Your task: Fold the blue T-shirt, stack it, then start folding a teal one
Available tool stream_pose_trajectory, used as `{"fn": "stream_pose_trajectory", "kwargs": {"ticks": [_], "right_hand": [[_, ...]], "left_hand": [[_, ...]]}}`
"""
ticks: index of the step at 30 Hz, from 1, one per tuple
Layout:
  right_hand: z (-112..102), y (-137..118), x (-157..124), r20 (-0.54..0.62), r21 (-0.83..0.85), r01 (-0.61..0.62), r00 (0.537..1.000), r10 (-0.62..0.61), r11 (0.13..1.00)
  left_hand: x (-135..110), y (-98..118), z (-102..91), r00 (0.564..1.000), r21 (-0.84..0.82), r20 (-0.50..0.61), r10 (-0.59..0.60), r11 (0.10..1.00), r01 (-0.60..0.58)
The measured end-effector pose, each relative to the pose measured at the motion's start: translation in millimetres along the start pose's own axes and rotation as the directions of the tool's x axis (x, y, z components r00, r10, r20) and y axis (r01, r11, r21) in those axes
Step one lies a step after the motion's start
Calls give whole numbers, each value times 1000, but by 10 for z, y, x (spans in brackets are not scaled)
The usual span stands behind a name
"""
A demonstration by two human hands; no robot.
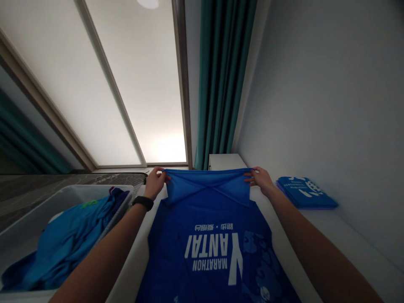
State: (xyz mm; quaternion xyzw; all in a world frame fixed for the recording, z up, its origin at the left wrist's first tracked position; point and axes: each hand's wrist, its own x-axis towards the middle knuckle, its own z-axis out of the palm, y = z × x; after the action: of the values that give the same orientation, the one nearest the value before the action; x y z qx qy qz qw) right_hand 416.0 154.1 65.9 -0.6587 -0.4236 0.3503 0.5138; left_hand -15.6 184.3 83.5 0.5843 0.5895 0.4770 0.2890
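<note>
A blue T-shirt (208, 214) with white lettering stretches out in front of me, its print upside down from where I look. My left hand (155, 182), with a dark band on the wrist, pinches the left corner of the far edge. The right corner of that edge is pinched by my right hand (259, 179). Between the two hands the edge is pulled straight and lifted a little, showing a lighter strip of fabric with crossing creases. The near end of the shirt runs out of the bottom of the view.
At the left stands a translucent plastic bin (94, 188) holding crumpled blue clothes (78, 227). A stack of folded blue shirts (304, 191) lies by the wall on the right. Beyond the hands are a white cabinet (225, 160), a teal curtain (222, 84) and frosted sliding doors (145, 84).
</note>
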Motion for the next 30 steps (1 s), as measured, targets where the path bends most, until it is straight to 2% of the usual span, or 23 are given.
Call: {"fn": "stream_pose_trajectory", "kwargs": {"ticks": [2,5,9,13,22,28,30], "right_hand": [[32,-74,43,-13,84,19,1000,-18,996],[80,-160,104,-38,163,58,998,-52,985],[113,-220,151,-65,197,90,995,-79,976],[95,-186,160,-76,190,81,995,-68,978],[35,24,69,-39,139,-14,999,20,990],[-60,153,-115,21,186,-12,1000,8,982],[-117,257,-198,26,141,16,999,-20,990]], "left_hand": [[142,77,10,1000,-100,-7,-20,995,19],[287,147,51,999,-153,-31,17,988,-21],[406,156,93,996,-205,-69,60,976,-73],[453,102,96,996,-209,-78,35,977,-51],[308,-40,64,998,-221,5,-68,973,68],[103,-97,-34,995,-262,41,-96,959,103],[-20,-155,-97,995,-217,66,-73,972,86]]}}
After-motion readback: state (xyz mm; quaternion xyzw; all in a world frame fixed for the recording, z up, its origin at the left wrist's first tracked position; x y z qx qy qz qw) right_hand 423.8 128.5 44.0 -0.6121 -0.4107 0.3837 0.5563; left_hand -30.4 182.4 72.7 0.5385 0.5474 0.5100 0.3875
